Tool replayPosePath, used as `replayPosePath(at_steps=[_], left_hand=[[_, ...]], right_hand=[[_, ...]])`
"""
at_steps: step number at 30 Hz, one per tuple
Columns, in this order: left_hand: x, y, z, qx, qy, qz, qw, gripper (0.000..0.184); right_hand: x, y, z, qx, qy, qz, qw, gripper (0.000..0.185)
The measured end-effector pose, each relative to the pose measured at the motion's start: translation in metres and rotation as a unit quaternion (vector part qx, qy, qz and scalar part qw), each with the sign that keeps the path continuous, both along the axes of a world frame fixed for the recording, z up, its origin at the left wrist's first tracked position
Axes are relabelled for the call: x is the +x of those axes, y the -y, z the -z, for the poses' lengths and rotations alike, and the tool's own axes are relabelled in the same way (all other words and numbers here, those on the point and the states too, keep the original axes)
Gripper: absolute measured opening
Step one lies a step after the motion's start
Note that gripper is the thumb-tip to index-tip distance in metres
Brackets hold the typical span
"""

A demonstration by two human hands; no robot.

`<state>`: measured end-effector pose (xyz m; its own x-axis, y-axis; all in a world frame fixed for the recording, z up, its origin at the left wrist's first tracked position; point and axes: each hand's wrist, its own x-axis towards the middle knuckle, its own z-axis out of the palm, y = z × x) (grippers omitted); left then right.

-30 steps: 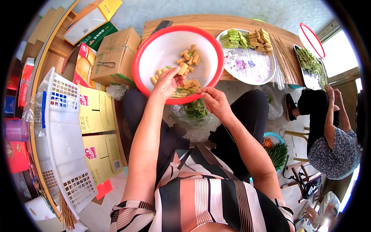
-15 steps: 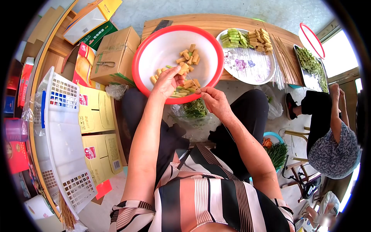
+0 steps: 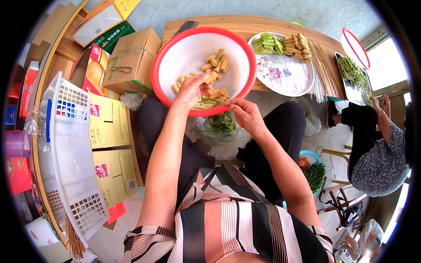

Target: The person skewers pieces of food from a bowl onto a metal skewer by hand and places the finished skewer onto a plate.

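My left hand (image 3: 193, 90) pinches a tan rolled piece (image 3: 211, 77) above the red-rimmed white basin (image 3: 158, 65). At the basin's near right rim, my right hand (image 3: 246, 115) is closed on a thin skewer (image 3: 225, 97) that points up toward the held piece. Whether its tip is inside the piece is too small to tell. More tan pieces (image 3: 219, 61) and some green stalk pieces (image 3: 206, 104) lie in the basin. A round floral plate (image 3: 280, 81) to the right bears green stalks (image 3: 268, 44) and stacked tan pieces (image 3: 298, 47).
Loose skewers (image 3: 324, 65) and a tray of greens (image 3: 353, 74) are at the table's right. A seated co-worker (image 3: 379, 162) is beyond. Left stand a cardboard box (image 3: 127, 61) and a white plastic basket (image 3: 72, 144). Bagged greens (image 3: 221, 123) lie below the basin.
The camera view has shifted slightly. My hands keep nearly the same pose at the basin. The co-worker's arms and body have moved.
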<state>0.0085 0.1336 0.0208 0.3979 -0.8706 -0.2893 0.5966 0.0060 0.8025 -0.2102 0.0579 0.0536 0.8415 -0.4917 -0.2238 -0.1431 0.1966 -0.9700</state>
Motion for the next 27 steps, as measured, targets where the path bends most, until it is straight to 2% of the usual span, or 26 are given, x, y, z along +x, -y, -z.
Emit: replayPosePath(at_steps=[10,16,21,25,27], left_hand=[[0.003,0.000,0.003,-0.018,0.012,0.042,0.999,0.021],[-0.002,-0.001,-0.004,0.014,0.001,0.057,0.998,0.019],[-0.018,0.000,-0.007,0.040,0.036,0.123,0.991,0.027],[-0.028,0.003,-0.011,0.051,0.090,0.171,0.980,0.029],[-0.026,0.004,-0.011,0.039,0.066,0.157,0.985,0.029]], right_hand=[[0.002,-0.001,-0.001,-0.010,-0.004,0.005,1.000,0.019],[0.005,-0.002,0.002,-0.016,0.006,0.017,1.000,0.020],[0.016,-0.001,0.006,-0.044,0.006,0.045,0.998,0.020],[0.021,0.001,0.006,0.005,0.008,0.066,0.998,0.020],[0.022,0.003,0.006,0.018,0.007,0.068,0.997,0.019]])
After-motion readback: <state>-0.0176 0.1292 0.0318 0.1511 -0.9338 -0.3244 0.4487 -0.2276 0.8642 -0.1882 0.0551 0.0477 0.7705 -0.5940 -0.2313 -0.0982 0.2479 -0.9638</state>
